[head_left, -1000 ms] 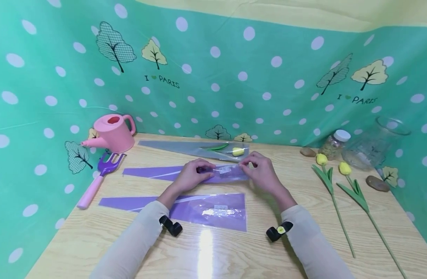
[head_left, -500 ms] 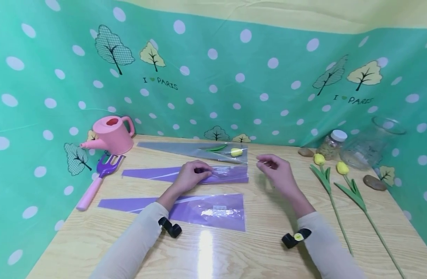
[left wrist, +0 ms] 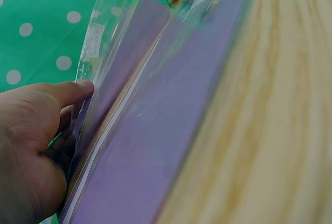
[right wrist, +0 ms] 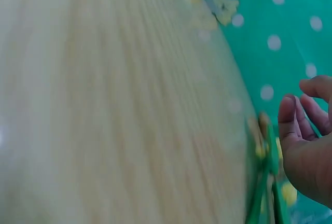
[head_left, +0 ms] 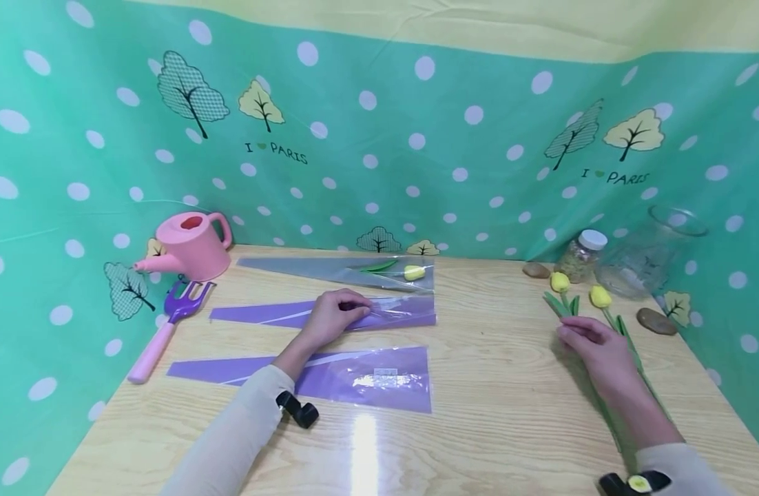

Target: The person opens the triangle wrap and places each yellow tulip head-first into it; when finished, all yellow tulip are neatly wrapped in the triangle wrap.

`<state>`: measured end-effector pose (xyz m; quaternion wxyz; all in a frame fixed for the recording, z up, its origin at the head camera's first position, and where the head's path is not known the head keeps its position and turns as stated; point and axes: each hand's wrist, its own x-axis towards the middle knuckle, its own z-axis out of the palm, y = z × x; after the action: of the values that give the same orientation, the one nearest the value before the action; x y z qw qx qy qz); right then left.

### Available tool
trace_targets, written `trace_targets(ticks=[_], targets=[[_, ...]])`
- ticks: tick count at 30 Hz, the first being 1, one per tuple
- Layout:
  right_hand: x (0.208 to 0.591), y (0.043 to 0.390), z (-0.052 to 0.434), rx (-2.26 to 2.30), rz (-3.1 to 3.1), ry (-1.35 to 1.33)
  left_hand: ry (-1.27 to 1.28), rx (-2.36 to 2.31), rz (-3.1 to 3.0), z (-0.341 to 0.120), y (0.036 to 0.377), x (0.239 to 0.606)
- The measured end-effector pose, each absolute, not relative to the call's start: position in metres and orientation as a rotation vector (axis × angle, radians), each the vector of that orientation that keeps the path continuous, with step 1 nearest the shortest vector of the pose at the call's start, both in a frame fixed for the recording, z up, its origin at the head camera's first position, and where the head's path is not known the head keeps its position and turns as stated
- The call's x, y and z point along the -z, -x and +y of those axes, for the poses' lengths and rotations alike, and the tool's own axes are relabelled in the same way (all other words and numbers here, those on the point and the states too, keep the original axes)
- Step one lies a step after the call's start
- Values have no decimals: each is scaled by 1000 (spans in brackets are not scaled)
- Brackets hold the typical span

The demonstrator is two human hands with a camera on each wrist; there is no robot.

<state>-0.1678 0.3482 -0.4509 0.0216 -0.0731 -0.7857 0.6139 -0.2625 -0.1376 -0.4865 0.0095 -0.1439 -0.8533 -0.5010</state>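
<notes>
My left hand [head_left: 331, 318] pinches the clear upper film of the middle purple flower sleeve [head_left: 417, 319]. In the left wrist view its thumb [left wrist: 78, 90] presses that film, lifted apart from the purple backing. My right hand [head_left: 605, 355] hovers over two artificial tulips on the right, the left one with a yellow bloom [head_left: 560, 282], the right one with its own yellow bloom [head_left: 600, 296]. Its fingers are loosely bent and hold nothing; the hand covers part of both stems. Green leaves [right wrist: 272, 154] show beside it in the right wrist view.
A grey sleeve [head_left: 293, 265] with a yellow tulip inside lies behind. Another purple sleeve [head_left: 367, 396] lies in front. A pink watering can [head_left: 196, 248] and a purple hand fork [head_left: 159, 344] are left. A lidded jar [head_left: 580, 258], glass vase [head_left: 640, 258] and stones [head_left: 656, 321] stand right.
My right hand has let go of the middle sleeve's edge and moved right, over the tulips. The left hand has stayed at the sleeve, still pinching the film.
</notes>
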Motion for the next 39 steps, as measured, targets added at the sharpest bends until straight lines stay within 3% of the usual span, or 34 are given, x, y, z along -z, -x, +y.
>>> trace_targets(ticks=[15, 30, 39], targets=[[468, 135, 395, -2345, -2073, 375, 439, 1590, -2661, -138, 263, 488], [467, 136, 383, -1482, -2776, 480, 441, 1560, -2681, -141, 260, 486], [460, 139, 366, -1021, -2810, 561, 480, 1517, -2681, -138, 262, 487]])
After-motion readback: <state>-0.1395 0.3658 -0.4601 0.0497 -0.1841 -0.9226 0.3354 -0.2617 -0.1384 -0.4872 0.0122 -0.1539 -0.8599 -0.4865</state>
